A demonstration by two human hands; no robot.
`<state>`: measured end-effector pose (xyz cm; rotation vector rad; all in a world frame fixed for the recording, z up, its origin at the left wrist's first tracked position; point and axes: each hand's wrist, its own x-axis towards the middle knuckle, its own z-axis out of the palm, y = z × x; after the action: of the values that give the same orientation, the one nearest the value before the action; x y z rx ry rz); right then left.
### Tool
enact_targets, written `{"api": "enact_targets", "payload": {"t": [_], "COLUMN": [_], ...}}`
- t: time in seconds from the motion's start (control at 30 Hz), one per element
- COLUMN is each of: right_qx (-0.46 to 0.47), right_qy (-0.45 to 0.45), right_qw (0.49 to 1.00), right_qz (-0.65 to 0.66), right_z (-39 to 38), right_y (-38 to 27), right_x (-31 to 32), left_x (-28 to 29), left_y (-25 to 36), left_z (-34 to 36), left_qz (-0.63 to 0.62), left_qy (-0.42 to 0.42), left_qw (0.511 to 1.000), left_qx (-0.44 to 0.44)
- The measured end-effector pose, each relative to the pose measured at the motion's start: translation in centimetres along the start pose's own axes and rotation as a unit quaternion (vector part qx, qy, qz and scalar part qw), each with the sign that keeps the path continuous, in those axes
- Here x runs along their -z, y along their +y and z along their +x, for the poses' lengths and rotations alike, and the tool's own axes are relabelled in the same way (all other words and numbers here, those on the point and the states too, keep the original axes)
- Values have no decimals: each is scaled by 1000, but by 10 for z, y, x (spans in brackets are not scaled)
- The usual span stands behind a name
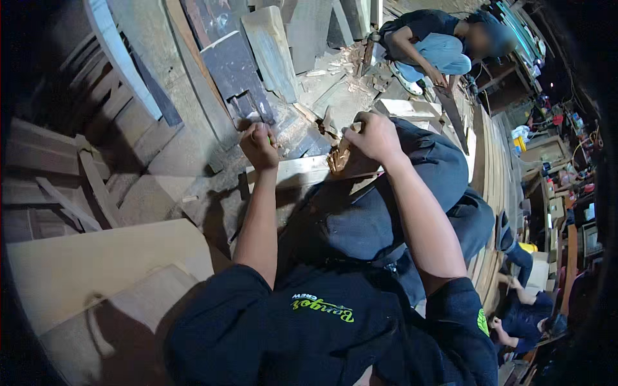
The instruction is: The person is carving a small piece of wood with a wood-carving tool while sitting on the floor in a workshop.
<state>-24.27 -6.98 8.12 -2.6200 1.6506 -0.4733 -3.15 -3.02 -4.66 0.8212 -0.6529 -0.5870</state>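
Observation:
A pale wooden board (286,170) lies crosswise in front of my bent dark-trousered leg (428,157). My left hand (261,145) is closed, raised above the board's left part, on something small with a bit of green showing, too hidden to name. My right hand (376,138) is closed round a light wooden piece, possibly a handle, over the board. Just below its fingers is a shiny brown, crumpled-looking bit (338,157); whether it is held or part of that piece I cannot tell. Dark offcuts and pale shavings lie beyond my hands.
Planks (267,48) stand beyond my hands, with slatted wood (58,186) and a beige panel (96,257) at left. A co-worker (431,48) crouches at upper right, another (521,321) at lower right. Long boards (486,180) and a cluttered bench (560,174) line the right.

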Motion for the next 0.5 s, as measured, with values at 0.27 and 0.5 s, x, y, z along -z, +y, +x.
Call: {"api": "enact_targets", "payload": {"t": [0.27, 0.5], "right_qx": [-35, -82], "right_qy": [40, 164], "right_qw": [998, 929], "right_qz": [35, 321], "right_z": [-3, -9], "right_y": [-11, 1], "right_x": [7, 50], "left_x": [-16, -11], "left_y": [-7, -13], "left_z": [-2, 7], "left_qz": [55, 31], "left_qy": [-13, 12], "left_qw": [998, 999], "left_qx": [-35, 34]}}
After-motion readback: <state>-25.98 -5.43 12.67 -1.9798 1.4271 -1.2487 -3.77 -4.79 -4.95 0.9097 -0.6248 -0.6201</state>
